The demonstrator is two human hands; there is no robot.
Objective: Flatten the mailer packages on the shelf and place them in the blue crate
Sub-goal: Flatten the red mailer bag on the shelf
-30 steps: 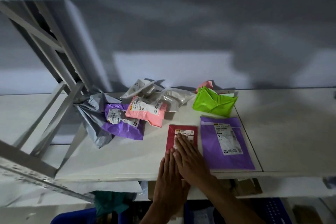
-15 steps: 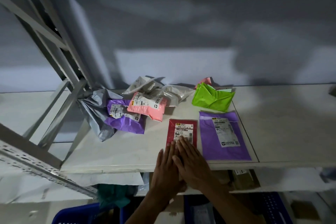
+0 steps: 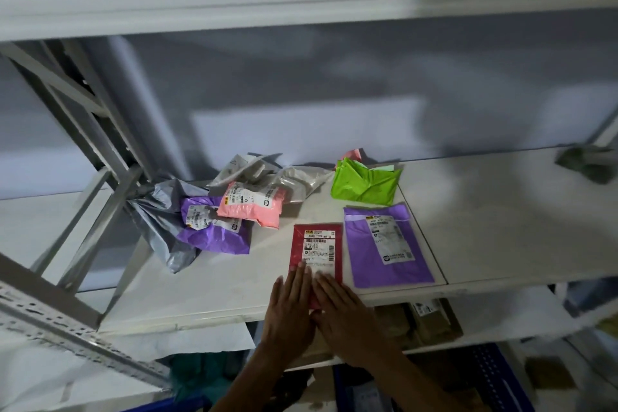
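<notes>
Blue crate (image 3: 498, 375) plastic shows lowest, under the shelf (image 3: 200, 294). Above it, the left hand (image 3: 291, 308) and right hand (image 3: 347, 314) lie flat side by side, fingers straight, gripping nothing. They press the near end of the red mailer (image 3: 319, 241) at the shelf's front edge. Its white label bears a barcode and a number including "1099". Just right lies a flat purple mailer (image 3: 384, 254). Farther back sit a crumpled pink mailer (image 3: 250, 206), grey mailer (image 3: 160, 221) and green mailer (image 3: 364, 184).

A storeroom: metal shelving (image 3: 501, 211) holding labelled mailers (image 3: 384, 244) and cartons (image 3: 431, 324)
</notes>
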